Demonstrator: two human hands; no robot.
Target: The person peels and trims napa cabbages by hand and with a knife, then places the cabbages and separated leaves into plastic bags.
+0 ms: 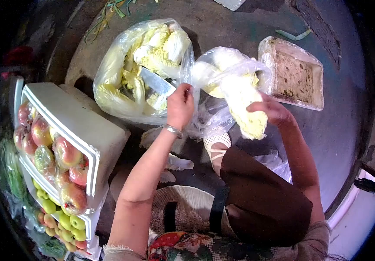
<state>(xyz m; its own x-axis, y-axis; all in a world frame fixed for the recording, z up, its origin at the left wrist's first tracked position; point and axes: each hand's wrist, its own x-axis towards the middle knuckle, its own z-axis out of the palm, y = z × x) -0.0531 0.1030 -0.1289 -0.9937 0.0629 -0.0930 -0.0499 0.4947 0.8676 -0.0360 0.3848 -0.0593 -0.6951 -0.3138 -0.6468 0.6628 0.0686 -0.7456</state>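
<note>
My left hand (180, 105), with a bracelet at its wrist, is closed where the broad blade of a knife (156, 82) ends; the handle is hidden in the fist. The blade lies over the large clear plastic bag (104, 93) of napa cabbages (155, 56). My right hand (274, 109) grips a pale napa cabbage (243, 104) from its right side, thumb and fingers around it. That cabbage is tilted over a second, smaller plastic bag (205, 71), which has more pale cabbage in it.
A dirty white foam tray (296, 74) sits to the right of the bags. At left, foam boxes (76, 104) hold wrapped apples (67, 152) and green fruit (65, 222). Loose leaves (179, 163) and a green onion stalk (293, 35) lie on the floor.
</note>
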